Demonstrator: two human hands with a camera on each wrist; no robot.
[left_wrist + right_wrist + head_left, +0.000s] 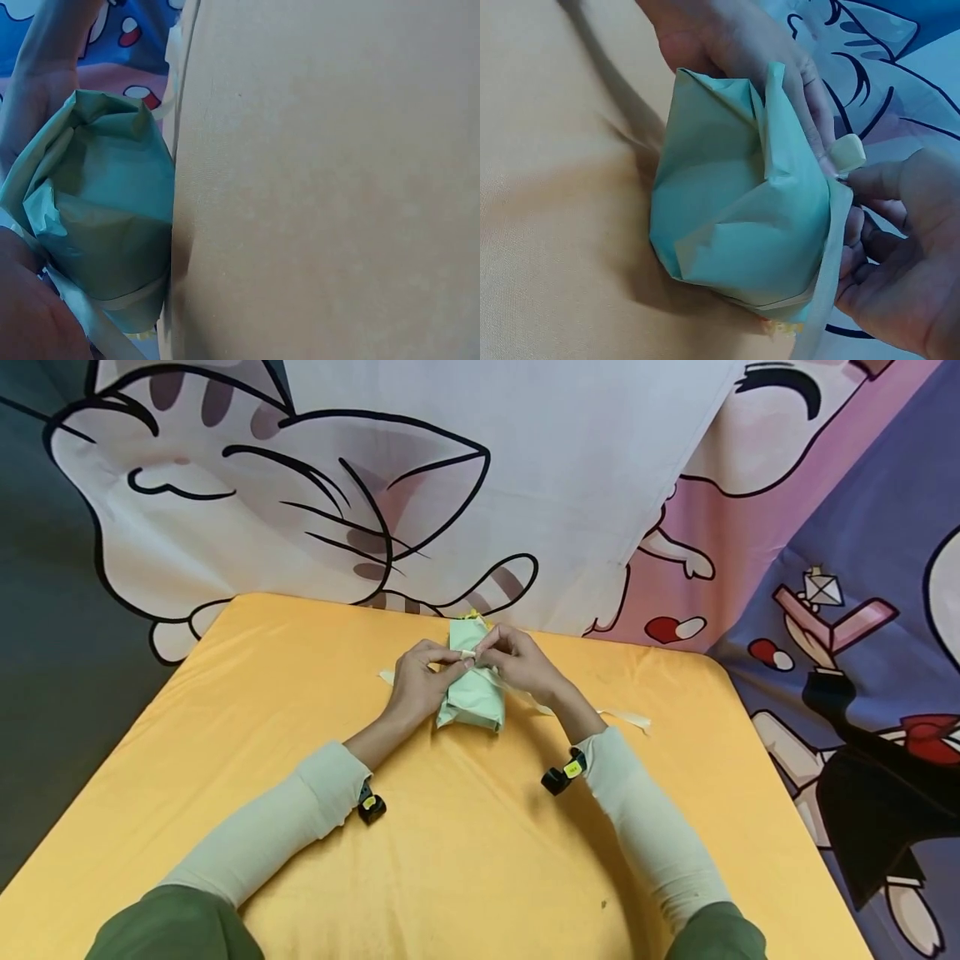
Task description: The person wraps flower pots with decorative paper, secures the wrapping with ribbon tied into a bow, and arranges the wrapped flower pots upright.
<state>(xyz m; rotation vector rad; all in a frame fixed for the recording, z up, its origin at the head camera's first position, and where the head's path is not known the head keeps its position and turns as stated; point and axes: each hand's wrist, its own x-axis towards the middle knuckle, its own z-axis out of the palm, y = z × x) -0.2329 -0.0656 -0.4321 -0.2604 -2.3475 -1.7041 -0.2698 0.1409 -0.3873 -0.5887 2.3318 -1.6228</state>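
Note:
A package wrapped in mint-green paper (474, 700) lies on the table, its folded end toward me. A pale cream ribbon (826, 262) runs around it, with one tail (630, 719) trailing to the right. My left hand (422, 681) pinches the ribbon between thumb and forefinger above the package. From the other side my right hand (519, 662) pinches ribbon at the same spot, fingertips close to the left ones. In the right wrist view a small ribbon loop (847, 154) stands up between the hands. Fingers partly hide the knot area.
The table has a yellow cloth (420, 852). Something yellow and frilly (472, 613) shows at the package's far end. Behind the table hangs a cartoon-cat backdrop (585, 460), with a purple printed one (847, 710) on the right. Each wrist wears a small black camera (372, 808).

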